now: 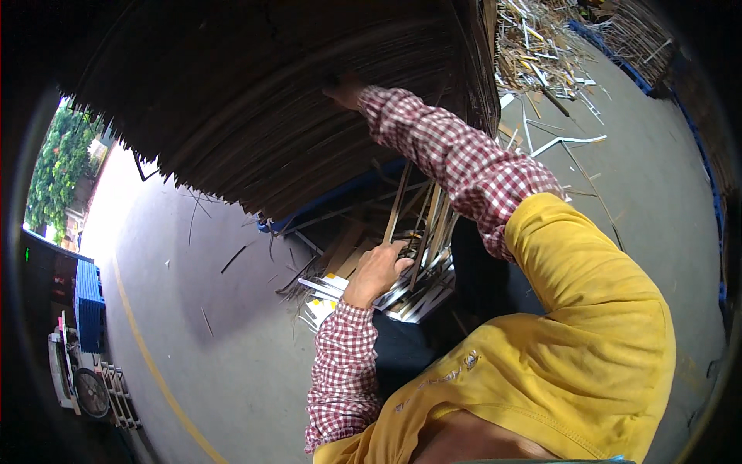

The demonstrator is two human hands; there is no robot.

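A tall stack of brown cardboard sheets (255,116) with ragged edges rises in front of me. My right hand (345,91) reaches up against the stack's shaded side; its fingers are too dark to make out, and something small and dark shows at their tips. Lower down, my left hand (375,272) is closed around the lower end of a long, narrow cardboard strip (397,203). Beneath that hand lies a heap of white and brown offcut strips (421,301), some with yellow patches. Both forearms wear checked sleeves.
The stack rests on a blue pallet (332,199). More scrap strips (533,58) litter the floor at the far right, near another blue-edged pallet (618,58). A blue stack (89,305) and a wheeled cart (91,392) stand at the left beyond a yellow floor line (147,340).
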